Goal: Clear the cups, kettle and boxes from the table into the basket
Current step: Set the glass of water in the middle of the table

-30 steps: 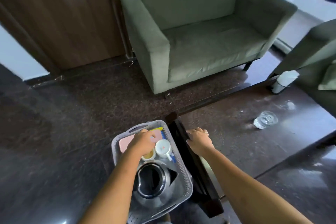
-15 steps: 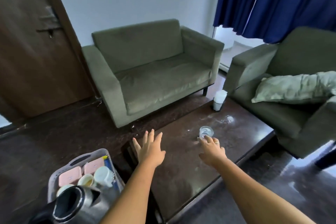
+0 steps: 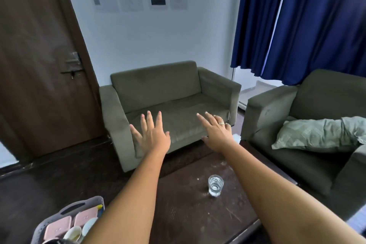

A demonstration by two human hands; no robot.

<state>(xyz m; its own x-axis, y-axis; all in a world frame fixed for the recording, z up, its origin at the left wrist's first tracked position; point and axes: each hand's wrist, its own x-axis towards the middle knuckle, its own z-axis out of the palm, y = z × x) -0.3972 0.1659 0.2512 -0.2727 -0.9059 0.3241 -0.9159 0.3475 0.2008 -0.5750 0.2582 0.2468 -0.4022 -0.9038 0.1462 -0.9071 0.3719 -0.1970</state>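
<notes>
Clear glass [image 3: 215, 185] stands alone on the dark counter [image 3: 188, 214], apart from the basket [image 3: 83, 207] holding pink boxes [image 3: 57, 228] and cups [image 3: 73, 233]; with left grip [image 3: 152, 136] and right grip [image 3: 216, 134] both spread empty above, a careless forearm could topple it.

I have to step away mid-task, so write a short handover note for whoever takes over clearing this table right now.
Left hand: open, fingers spread, raised over the table, holding nothing.
Right hand: open, reaching forward, holding nothing.
Basket, bottom left beside the table: holds two pink boxes and two cups; a dark rim at the frame's bottom edge may be the kettle.
Done: boxes and cups are in.
Left: a clear glass stands upright on the table. A white object behind the right hand is mostly hidden; check it.
</notes>
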